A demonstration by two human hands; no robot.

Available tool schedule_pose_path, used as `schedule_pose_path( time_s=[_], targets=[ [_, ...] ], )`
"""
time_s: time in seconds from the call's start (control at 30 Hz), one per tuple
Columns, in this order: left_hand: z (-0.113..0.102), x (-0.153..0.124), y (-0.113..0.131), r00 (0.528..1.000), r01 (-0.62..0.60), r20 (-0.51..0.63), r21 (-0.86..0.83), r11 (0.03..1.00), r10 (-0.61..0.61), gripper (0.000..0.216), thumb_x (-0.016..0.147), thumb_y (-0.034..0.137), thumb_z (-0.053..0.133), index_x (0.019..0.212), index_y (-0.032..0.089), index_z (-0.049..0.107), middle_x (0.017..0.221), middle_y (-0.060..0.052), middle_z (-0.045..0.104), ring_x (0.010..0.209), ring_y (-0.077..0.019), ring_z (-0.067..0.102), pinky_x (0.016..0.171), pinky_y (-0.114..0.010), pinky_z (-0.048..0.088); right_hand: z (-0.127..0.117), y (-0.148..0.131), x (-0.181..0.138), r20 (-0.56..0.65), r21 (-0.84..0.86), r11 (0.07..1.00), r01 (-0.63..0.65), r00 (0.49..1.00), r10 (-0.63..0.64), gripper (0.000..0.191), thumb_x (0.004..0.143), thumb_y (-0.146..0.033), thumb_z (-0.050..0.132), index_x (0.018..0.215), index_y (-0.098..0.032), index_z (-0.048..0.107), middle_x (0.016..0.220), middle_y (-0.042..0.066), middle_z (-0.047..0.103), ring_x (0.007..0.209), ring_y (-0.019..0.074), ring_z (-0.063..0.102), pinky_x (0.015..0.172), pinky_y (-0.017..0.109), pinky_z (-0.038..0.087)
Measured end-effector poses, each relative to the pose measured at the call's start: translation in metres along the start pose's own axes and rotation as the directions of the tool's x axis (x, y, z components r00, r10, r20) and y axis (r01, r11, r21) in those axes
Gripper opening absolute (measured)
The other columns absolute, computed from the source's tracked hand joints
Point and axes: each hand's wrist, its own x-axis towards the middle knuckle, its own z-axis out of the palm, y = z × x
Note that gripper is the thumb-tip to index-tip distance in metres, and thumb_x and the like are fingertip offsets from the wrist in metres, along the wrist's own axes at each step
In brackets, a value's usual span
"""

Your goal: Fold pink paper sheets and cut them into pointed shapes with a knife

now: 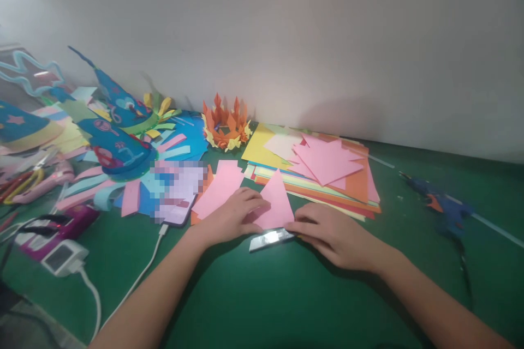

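Observation:
A pink paper (275, 203) folded into a triangle lies on the green table (262, 294). My left hand (231, 217) lies flat on its left side, fingers stretched out and pressing it down. My right hand (329, 232) rests at its lower right corner, fingers pressed together on the paper's edge. A small shiny silver piece (270, 239) lies just below the triangle between my hands. Loose pink sheets (219, 191) lie beside my left hand.
A stack of coloured paper (323, 174) sits behind the hands. An orange paper crown (225, 122) stands by the wall. A blurred phone (178, 193) with a white cable, blue paper hats (118, 136), scissors and a charger lie left. A blue glue gun (444, 207) lies right.

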Motion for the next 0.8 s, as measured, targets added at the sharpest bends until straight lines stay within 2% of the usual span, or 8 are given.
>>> schedule_pose_path(
  time_s=[0.13,0.2,0.3,0.4,0.47,0.53,0.67,0.8],
  targets=[
    [0.004,-0.004,-0.003,0.999,0.051,-0.014,-0.031,0.998,-0.051,0.051,0.081,0.03,0.066,0.129,0.027,0.048,0.124,-0.009,0.048,0.114,-0.0244,0.047,0.094,-0.038,0.044,-0.001,0.021,-0.012,-0.156,-0.098,0.994,-0.043,0.987,0.027,0.041,0.089,-0.016,0.042,0.127,-0.023,0.053,0.103,0.01,0.059,0.086,0.0192,0.055,0.071,0.031,0.046],
    [0.005,-0.004,-0.004,0.998,0.054,-0.012,-0.024,0.998,-0.054,0.059,0.079,0.031,0.067,0.132,0.027,0.044,0.129,-0.01,0.044,0.118,-0.0261,0.044,0.098,-0.04,0.042,-0.002,0.036,-0.019,-0.31,-0.206,0.963,-0.175,0.945,0.106,0.04,0.087,-0.019,0.044,0.126,-0.022,0.054,0.102,0.01,0.059,0.079,0.0182,0.057,0.067,0.029,0.046],
    [0.006,-0.003,-0.003,0.999,0.045,-0.009,0.021,0.999,-0.045,0.062,0.078,0.028,0.066,0.134,0.027,0.041,0.128,-0.01,0.045,0.118,-0.0276,0.042,0.099,-0.044,0.039,-0.006,0.057,-0.029,-0.482,-0.277,0.831,-0.483,0.818,0.314,0.037,0.087,-0.023,0.043,0.122,-0.019,0.056,0.098,0.009,0.061,0.079,0.0203,0.059,0.064,0.029,0.046],
    [0.009,-0.001,0.001,1.0,0.028,-0.004,0.076,0.997,-0.027,0.059,0.077,0.024,0.063,0.132,0.026,0.044,0.117,-0.008,0.051,0.111,-0.0269,0.044,0.096,-0.045,0.04,-0.014,0.073,-0.038,-0.61,-0.278,0.606,-0.745,0.624,0.488,0.037,0.086,-0.025,0.044,0.119,-0.017,0.059,0.098,0.011,0.062,0.079,0.0232,0.06,0.059,0.03,0.043],
    [0.011,0.0,0.003,1.0,0.021,0.005,0.095,0.995,-0.021,0.056,0.076,0.02,0.061,0.13,0.025,0.046,0.111,-0.007,0.053,0.107,-0.026,0.044,0.093,-0.044,0.041,-0.02,0.081,-0.045,-0.632,-0.288,0.455,-0.843,0.524,0.571,0.038,0.086,-0.025,0.045,0.12,-0.015,0.059,0.095,0.014,0.061,0.072,0.0241,0.059,0.055,0.031,0.039],
    [0.013,0.0,0.005,1.0,0.022,0.001,0.095,0.995,-0.022,0.054,0.075,0.017,0.059,0.127,0.024,0.048,0.112,-0.008,0.052,0.108,-0.0257,0.044,0.093,-0.042,0.042,-0.023,0.088,-0.054,-0.586,-0.29,0.394,-0.872,0.487,0.648,0.039,0.088,-0.027,0.044,0.12,-0.011,0.059,0.091,0.018,0.061,0.067,0.0253,0.058,0.053,0.033,0.036],
    [0.016,-0.001,0.006,0.999,0.011,-0.04,0.089,0.996,-0.007,0.055,0.074,0.015,0.059,0.127,0.023,0.048,0.126,-0.01,0.046,0.118,-0.0269,0.04,0.099,-0.043,0.04,-0.022,0.098,-0.062,-0.567,-0.323,0.368,-0.872,0.49,0.662,0.045,0.09,-0.028,0.04,0.124,-0.003,0.054,0.091,0.025,0.06,0.073,0.0308,0.059,0.057,0.037,0.036],
    [0.017,-0.001,0.005,0.999,0.008,-0.036,0.085,0.996,-0.005,0.06,0.074,0.015,0.058,0.132,0.024,0.043,0.129,-0.01,0.046,0.119,-0.0271,0.041,0.1,-0.044,0.04,-0.015,0.087,-0.044,-0.551,-0.328,0.575,-0.75,0.646,0.529,0.043,0.09,-0.025,0.039,0.127,-0.009,0.052,0.104,0.022,0.061,0.093,0.0332,0.058,0.074,0.043,0.043]
  ],
)
